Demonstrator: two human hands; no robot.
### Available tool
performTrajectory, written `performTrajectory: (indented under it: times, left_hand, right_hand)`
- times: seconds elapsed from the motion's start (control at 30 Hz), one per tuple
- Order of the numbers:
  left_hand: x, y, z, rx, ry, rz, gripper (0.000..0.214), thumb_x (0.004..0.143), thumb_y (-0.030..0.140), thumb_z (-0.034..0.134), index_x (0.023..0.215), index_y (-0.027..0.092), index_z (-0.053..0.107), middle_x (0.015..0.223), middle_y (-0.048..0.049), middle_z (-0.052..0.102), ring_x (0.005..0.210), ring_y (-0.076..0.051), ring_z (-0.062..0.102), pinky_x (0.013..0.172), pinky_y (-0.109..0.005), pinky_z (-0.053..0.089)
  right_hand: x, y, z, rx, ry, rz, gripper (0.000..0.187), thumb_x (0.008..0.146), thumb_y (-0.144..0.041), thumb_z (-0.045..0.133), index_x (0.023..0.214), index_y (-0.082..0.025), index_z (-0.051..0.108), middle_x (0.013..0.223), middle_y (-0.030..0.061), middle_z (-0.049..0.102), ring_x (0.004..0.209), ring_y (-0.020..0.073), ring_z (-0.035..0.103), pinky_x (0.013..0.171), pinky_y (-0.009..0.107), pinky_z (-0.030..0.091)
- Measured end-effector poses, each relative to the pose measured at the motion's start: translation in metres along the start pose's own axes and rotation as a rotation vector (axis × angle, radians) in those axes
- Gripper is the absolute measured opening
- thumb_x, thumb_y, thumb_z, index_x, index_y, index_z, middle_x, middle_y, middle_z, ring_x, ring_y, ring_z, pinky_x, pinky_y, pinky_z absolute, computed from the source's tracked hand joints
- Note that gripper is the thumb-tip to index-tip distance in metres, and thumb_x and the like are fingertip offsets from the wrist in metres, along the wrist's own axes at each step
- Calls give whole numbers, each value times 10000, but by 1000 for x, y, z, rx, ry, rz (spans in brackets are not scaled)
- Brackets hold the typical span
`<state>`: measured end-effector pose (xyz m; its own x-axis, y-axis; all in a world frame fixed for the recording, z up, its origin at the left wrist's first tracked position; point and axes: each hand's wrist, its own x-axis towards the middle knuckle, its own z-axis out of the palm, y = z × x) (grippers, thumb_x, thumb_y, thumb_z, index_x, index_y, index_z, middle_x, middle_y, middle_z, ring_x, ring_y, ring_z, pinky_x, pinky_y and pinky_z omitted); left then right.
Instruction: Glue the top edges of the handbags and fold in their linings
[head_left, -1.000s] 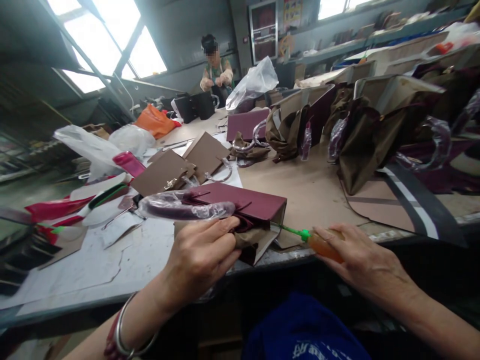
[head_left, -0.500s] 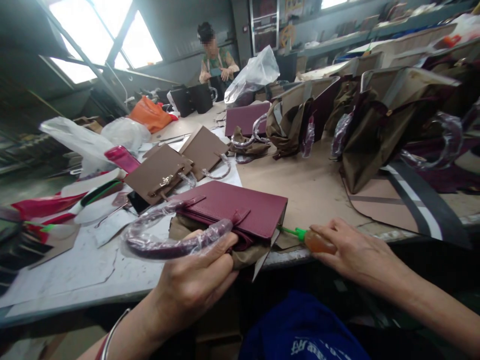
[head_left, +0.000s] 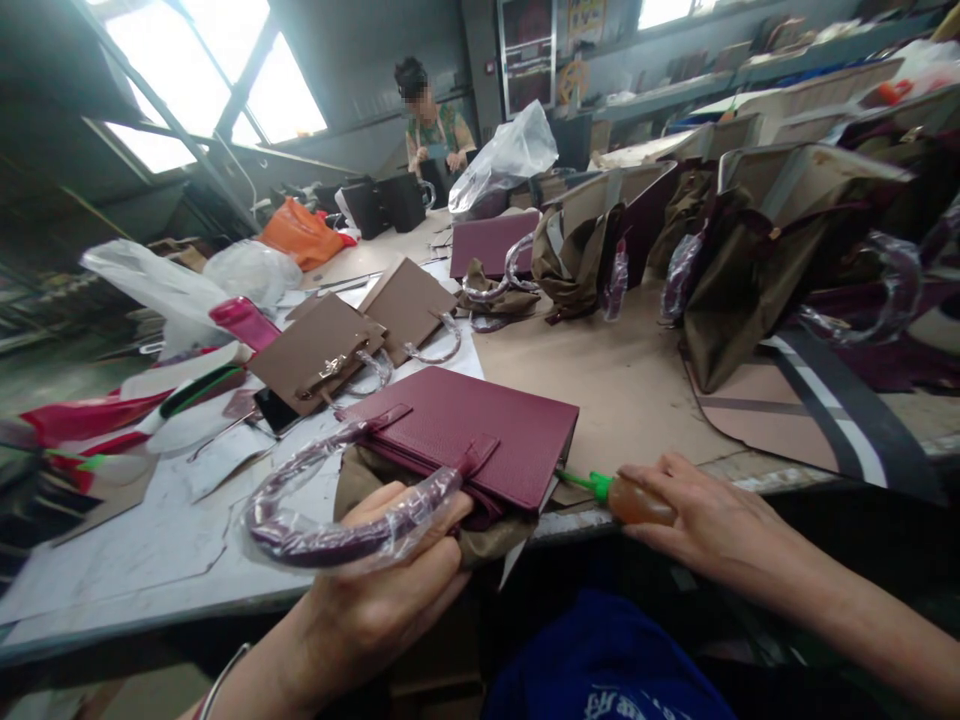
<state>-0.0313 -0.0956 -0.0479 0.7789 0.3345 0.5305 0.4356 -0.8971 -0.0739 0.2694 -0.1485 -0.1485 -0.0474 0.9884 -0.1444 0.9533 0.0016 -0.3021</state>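
A burgundy handbag lies on its side at the table's near edge, its plastic-wrapped handle toward me. My left hand is closed on the bag's open side, beneath the handle, with the fingertips hidden by the bag and its olive lining. In my right hand is a squeeze bottle of amber liquid, gripped round its body. Its green nozzle points left, and the thin tip reaches the bag's right end, where the panel edge hides it.
Taupe bag pieces with wrapped handles lie behind the bag. Unfinished bags with olive linings stand at the right. Plastic bags and a pink case are at the left. Across the table a person handles dark bags.
The wrapped handle has swung a little lower, and my left hand has dropped slightly with it. The bottle has shifted marginally downward, its tip still at the bag's right end.
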Motion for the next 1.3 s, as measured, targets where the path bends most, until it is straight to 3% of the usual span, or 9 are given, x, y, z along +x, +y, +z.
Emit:
performTrajectory:
  times: [0.17,0.3,0.5,0.7,1.17,1.3]
  left_hand:
    - [4,-1,-4,39,-71,42,241,891,158,436,681,168,552,930,-18,682,867,-135,638,829,-283,503]
    - [2,-1,-5,-4,-69,29,233,886,156,439,684,166,553,909,-11,672,828,-130,631,833,-289,496]
    - [-2,-2,-3,16,-58,73,225,891,149,425,708,162,555,934,-27,676,887,-145,626,885,-300,481]
    - [4,1,-7,18,-70,52,250,893,150,429,677,169,551,885,-17,687,824,-152,637,768,-302,510]
    - [-1,-1,-6,48,-51,93,233,896,155,429,700,167,554,927,-25,677,894,-151,613,857,-301,463]
    - [2,-1,-6,15,-53,70,242,891,150,429,677,171,540,861,-17,674,812,-143,621,768,-291,488]
  right_hand:
    - [-4,2,2,90,7,2,418,797,-424,559,1206,-356,506,981,17,527,819,191,601,726,335,454]
    - [-7,-2,4,46,47,-5,403,783,-387,573,1178,-312,541,949,30,537,793,205,600,694,337,460]
    - [-21,-17,0,214,9,-71,397,789,-374,582,1181,-328,537,1053,35,555,870,201,606,783,349,470]
    - [-6,-6,9,55,105,1,391,797,-382,559,1176,-285,557,985,55,563,821,219,613,713,336,466]
    - [3,-6,3,20,40,41,391,792,-401,546,1168,-293,562,955,51,560,808,231,606,668,322,428]
    - [3,-5,4,91,-27,40,395,774,-414,561,1151,-294,576,948,50,569,832,239,610,701,335,438]
